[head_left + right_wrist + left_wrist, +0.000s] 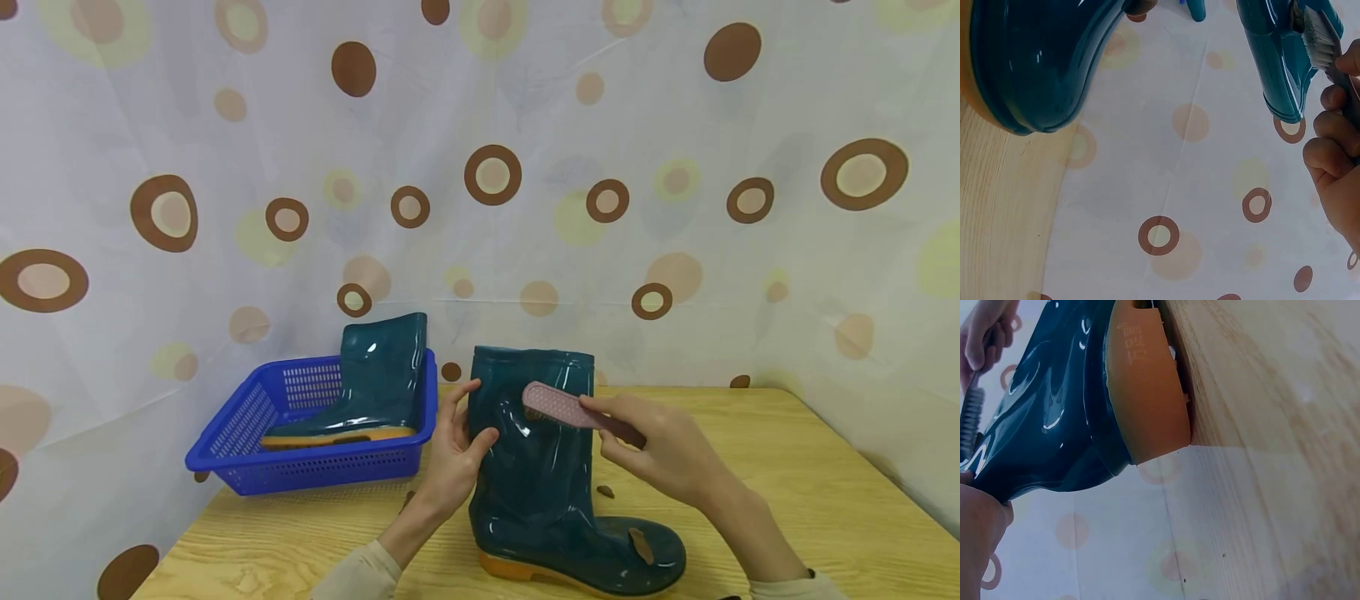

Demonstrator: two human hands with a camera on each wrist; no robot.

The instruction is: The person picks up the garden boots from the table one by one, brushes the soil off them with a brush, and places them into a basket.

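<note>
Head camera view: our right hand (662, 446) gripped a pink brush (557, 405) by its handle, fingers and thumb closed on it, and held its head against the upper shaft of a glossy dark green boot (534, 475). Our left hand (453, 450) steadied the shaft from its rear edge, the fingers curled round it and the thumb (483, 442) laid along the near side. The boot stood upright on the wood-grained surface (795, 492), its toe toward our right, its orange sole (1147, 381) underneath. A brown patch (641, 546) marked the toe. On the right wrist camera, we saw pale bristles (1319, 44) touching the shaft just beside a brown spot (1297, 17).

To our left, a second boot (381, 375), also green with an orange sole, sat in a blue basket (322, 477) with slotted walls, its toe pointing left and its shaft rising above the rim. A small brown fragment (605, 492) lay on the surface near the first boot, just behind its foot. Behind us all hung a pale sheet (480, 100) printed with brown, peach and yellow circles. Light sleeves (363, 573) ended above our wrists.
</note>
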